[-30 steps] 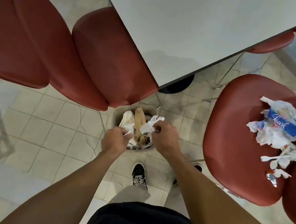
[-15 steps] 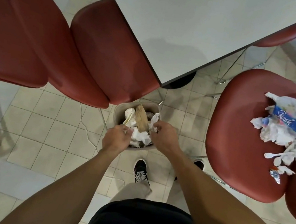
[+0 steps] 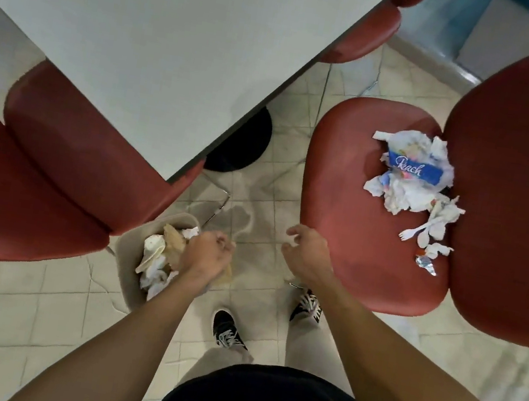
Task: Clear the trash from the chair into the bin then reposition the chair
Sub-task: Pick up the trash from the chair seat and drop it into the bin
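Watching near side first: your left hand (image 3: pixel 208 253) hangs over bin (image 3: pixel 127 268), fingers curled, nothing visibly held; your right hand (image 3: pixel 305 253) at front edge of chair (image 3: pixel 350 221), fingers loosely apart, empty. Bin already heaped to rim; push more in carelessly and paper likely spills onto floor. Farther back, trash pile (image 3: pixel 411 175) sits at rear edge of seat against backrest, with plastic fork (image 3: pixel 419 230) and foil scrap (image 3: pixel 426 264) loose beside it. Grab crumpled paper alone and small bits may slide off seat.

Trash (image 3: pixel 410 176) on chair (image 3: pixel 355 187), bin (image 3: pixel 131 241) left.
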A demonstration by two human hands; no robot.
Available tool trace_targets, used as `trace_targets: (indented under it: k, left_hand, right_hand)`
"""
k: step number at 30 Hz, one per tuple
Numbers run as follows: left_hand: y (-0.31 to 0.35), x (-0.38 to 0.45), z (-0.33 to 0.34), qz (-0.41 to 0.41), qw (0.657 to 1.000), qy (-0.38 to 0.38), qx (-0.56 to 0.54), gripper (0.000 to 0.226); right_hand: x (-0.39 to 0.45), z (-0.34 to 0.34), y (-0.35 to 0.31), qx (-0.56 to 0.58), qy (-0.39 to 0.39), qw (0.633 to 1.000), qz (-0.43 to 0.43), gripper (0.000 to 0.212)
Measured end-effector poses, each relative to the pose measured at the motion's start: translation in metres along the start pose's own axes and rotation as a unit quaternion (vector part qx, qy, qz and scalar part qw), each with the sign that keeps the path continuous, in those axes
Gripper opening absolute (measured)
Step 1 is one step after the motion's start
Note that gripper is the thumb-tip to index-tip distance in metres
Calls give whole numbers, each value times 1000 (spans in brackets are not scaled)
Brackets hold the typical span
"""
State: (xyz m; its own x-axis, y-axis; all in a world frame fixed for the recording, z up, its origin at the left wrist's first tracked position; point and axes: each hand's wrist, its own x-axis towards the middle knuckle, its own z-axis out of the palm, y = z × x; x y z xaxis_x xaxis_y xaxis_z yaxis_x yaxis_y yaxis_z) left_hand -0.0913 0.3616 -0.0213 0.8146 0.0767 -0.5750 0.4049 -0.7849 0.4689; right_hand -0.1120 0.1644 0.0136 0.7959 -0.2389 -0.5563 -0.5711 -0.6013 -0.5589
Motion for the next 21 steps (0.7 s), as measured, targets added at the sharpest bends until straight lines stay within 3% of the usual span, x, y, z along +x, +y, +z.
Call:
trace_targets:
  k: [7,13,21]
  left_hand:
    - [123,20,57,71,996,-35,42,10]
    - [222,57,116,125,987,-53,89,24]
    - [298,130,198,137,976,-86,148,27]
  right_hand:
    - [47,-90,67,27,57,997,47,35]
    - [109,-156,132,53,70,992,92,35]
    - [185,-189,202,79,88,986,119,43]
